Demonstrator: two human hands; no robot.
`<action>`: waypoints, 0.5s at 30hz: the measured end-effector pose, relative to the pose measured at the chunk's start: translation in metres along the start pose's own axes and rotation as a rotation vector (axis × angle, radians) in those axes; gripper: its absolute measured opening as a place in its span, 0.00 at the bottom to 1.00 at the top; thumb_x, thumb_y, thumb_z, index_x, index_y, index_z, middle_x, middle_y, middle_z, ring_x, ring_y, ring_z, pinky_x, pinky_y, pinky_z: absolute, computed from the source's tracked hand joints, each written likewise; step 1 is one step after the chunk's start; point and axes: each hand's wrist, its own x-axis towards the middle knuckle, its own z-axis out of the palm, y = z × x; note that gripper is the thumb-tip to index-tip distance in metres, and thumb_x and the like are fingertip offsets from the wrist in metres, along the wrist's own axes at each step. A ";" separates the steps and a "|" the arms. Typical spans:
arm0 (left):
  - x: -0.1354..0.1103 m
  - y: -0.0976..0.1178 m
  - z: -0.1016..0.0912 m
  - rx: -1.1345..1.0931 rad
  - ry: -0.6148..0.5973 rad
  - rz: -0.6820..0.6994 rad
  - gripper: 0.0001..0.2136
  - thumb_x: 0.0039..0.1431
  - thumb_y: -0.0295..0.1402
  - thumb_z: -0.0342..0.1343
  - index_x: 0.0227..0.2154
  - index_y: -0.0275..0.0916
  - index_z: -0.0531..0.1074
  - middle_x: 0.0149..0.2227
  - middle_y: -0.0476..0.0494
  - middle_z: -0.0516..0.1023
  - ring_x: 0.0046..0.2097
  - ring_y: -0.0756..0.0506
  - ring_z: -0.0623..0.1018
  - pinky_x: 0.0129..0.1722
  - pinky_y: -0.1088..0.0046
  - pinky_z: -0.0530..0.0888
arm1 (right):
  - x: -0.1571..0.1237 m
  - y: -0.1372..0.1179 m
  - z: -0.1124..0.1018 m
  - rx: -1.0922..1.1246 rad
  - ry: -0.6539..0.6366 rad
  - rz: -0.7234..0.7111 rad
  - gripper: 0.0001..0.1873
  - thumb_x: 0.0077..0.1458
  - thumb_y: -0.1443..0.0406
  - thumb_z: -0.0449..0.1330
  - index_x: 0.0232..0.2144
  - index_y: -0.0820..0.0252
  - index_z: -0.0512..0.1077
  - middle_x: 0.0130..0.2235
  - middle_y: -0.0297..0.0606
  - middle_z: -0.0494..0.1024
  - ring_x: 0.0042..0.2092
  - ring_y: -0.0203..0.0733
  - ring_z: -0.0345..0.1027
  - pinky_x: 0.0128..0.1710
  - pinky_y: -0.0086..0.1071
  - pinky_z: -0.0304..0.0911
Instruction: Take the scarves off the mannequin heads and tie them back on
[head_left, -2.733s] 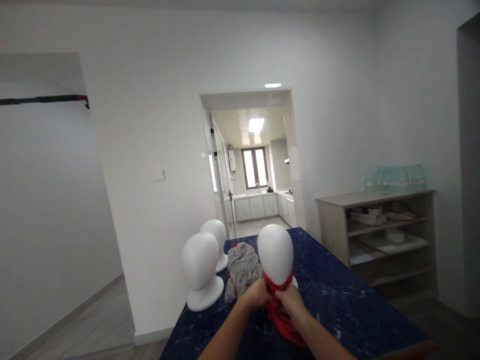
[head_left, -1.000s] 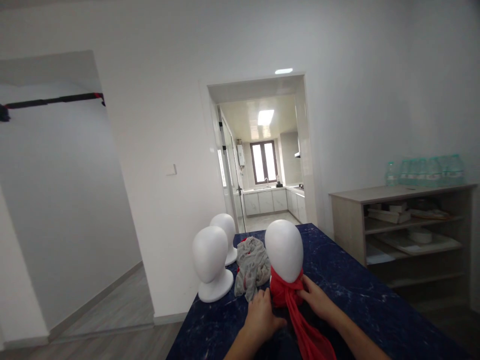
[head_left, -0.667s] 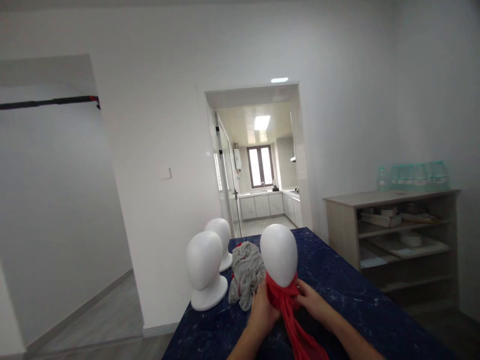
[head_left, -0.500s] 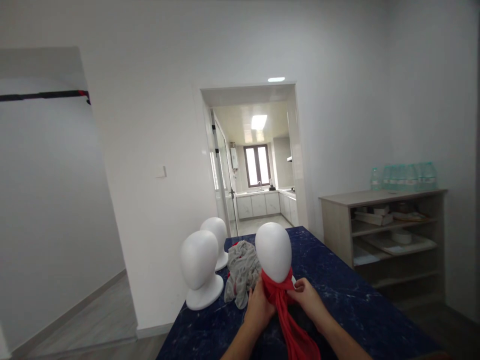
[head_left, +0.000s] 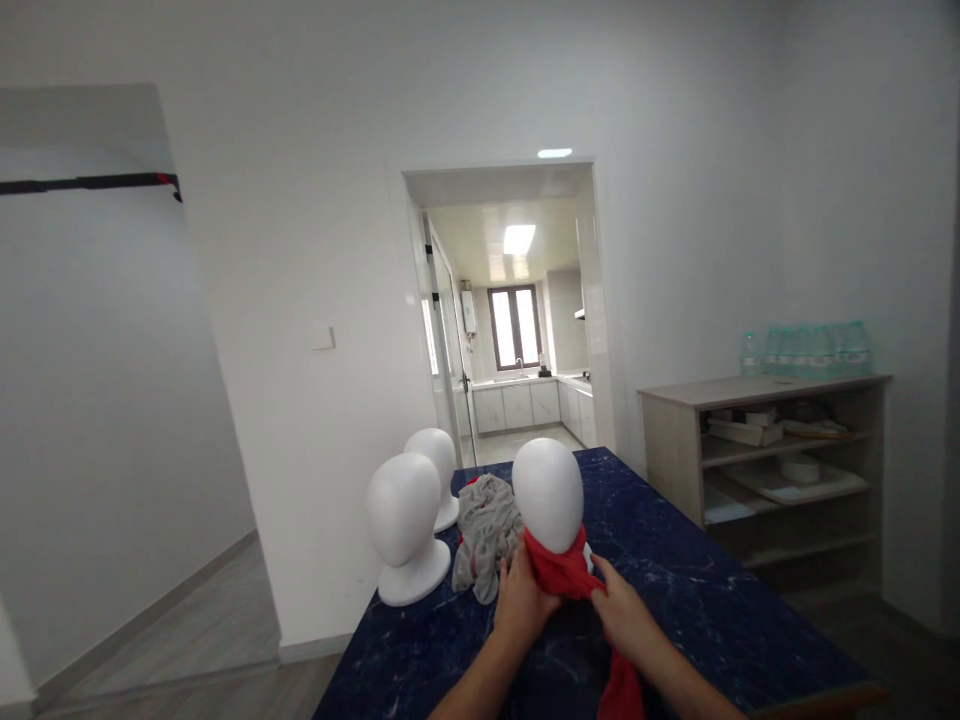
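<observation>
A white foam mannequin head [head_left: 548,492] stands upright on the dark blue marbled table [head_left: 675,590]. Round its neck lies a red scarf [head_left: 559,572], one end hanging down toward me past my right wrist. My left hand [head_left: 523,598] is closed on the scarf at the left of the neck, with some fingers tucked behind the fabric. At the right side, my right hand [head_left: 619,605] pinches the scarf and holds it out from the neck. Left of the head sits a crumpled heap of grey cloth [head_left: 487,530] with bits of red showing.
Two more white mannequin heads, a nearer one [head_left: 405,510] and a farther one [head_left: 435,455], stand at the table's left edge. To the right is a wooden shelf unit [head_left: 667,430] with several water bottles [head_left: 817,348] on top. Behind the table a doorway opens to a kitchen.
My right hand has drawn the scarf's front part to the right, so the strands that hung down the middle now hang farther right. My left hand stays at the neck.
</observation>
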 end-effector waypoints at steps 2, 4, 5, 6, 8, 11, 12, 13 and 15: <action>0.001 -0.003 0.003 0.014 0.020 0.019 0.59 0.49 0.54 0.64 0.76 0.32 0.41 0.78 0.27 0.50 0.78 0.32 0.54 0.77 0.47 0.45 | 0.002 -0.001 -0.033 -0.045 -0.062 -0.099 0.31 0.53 0.65 0.51 0.58 0.61 0.78 0.56 0.46 0.84 0.59 0.49 0.76 0.60 0.37 0.65; 0.001 -0.005 0.005 0.021 0.029 0.035 0.57 0.50 0.54 0.63 0.76 0.33 0.41 0.77 0.27 0.52 0.77 0.32 0.54 0.77 0.47 0.44 | 0.004 -0.003 -0.062 -0.083 -0.175 -0.182 0.27 0.53 0.65 0.51 0.50 0.58 0.83 0.53 0.43 0.86 0.56 0.50 0.78 0.59 0.37 0.66; 0.002 -0.005 0.006 0.023 0.029 0.036 0.57 0.50 0.53 0.63 0.76 0.33 0.42 0.77 0.28 0.52 0.77 0.31 0.54 0.77 0.46 0.44 | 0.004 -0.005 -0.075 -0.093 -0.227 -0.211 0.26 0.53 0.64 0.51 0.48 0.56 0.84 0.51 0.41 0.87 0.55 0.51 0.79 0.58 0.38 0.66; 0.002 -0.005 0.006 0.025 0.026 0.033 0.56 0.50 0.54 0.63 0.76 0.34 0.43 0.77 0.28 0.52 0.77 0.31 0.54 0.77 0.46 0.44 | 0.004 -0.006 -0.085 -0.095 -0.270 -0.230 0.25 0.53 0.64 0.52 0.46 0.54 0.85 0.49 0.39 0.87 0.53 0.51 0.79 0.57 0.38 0.67; 0.001 -0.004 0.003 0.024 0.014 0.021 0.56 0.50 0.55 0.63 0.76 0.36 0.45 0.78 0.28 0.51 0.77 0.30 0.53 0.77 0.46 0.45 | 0.004 -0.007 -0.099 -0.085 -0.308 -0.227 0.22 0.51 0.63 0.54 0.41 0.52 0.87 0.44 0.37 0.88 0.49 0.52 0.80 0.54 0.38 0.69; 0.000 -0.001 -0.001 0.010 -0.004 0.005 0.56 0.48 0.58 0.64 0.76 0.38 0.48 0.78 0.27 0.51 0.77 0.29 0.53 0.77 0.46 0.45 | 0.005 -0.001 -0.114 -0.091 -0.298 -0.150 0.16 0.47 0.63 0.58 0.32 0.49 0.86 0.35 0.36 0.88 0.42 0.52 0.79 0.48 0.37 0.70; 0.000 0.000 -0.003 0.002 -0.006 -0.003 0.57 0.47 0.58 0.64 0.75 0.38 0.48 0.78 0.28 0.51 0.77 0.29 0.54 0.77 0.46 0.45 | 0.006 0.003 -0.118 -0.096 -0.294 -0.123 0.15 0.46 0.63 0.59 0.30 0.49 0.86 0.33 0.36 0.87 0.40 0.52 0.79 0.47 0.37 0.71; 0.000 0.000 -0.004 -0.003 -0.007 -0.014 0.58 0.47 0.58 0.65 0.75 0.38 0.48 0.78 0.28 0.51 0.77 0.29 0.54 0.77 0.46 0.45 | 0.009 0.007 -0.122 -0.094 -0.292 -0.107 0.14 0.44 0.63 0.59 0.29 0.49 0.86 0.32 0.36 0.87 0.38 0.52 0.78 0.47 0.38 0.71; 0.001 0.000 -0.005 -0.007 -0.014 -0.037 0.59 0.45 0.57 0.66 0.75 0.36 0.49 0.77 0.28 0.52 0.77 0.29 0.56 0.77 0.46 0.45 | 0.017 0.017 -0.131 -0.062 -0.302 -0.116 0.13 0.43 0.63 0.59 0.26 0.50 0.85 0.30 0.35 0.86 0.36 0.51 0.77 0.45 0.38 0.71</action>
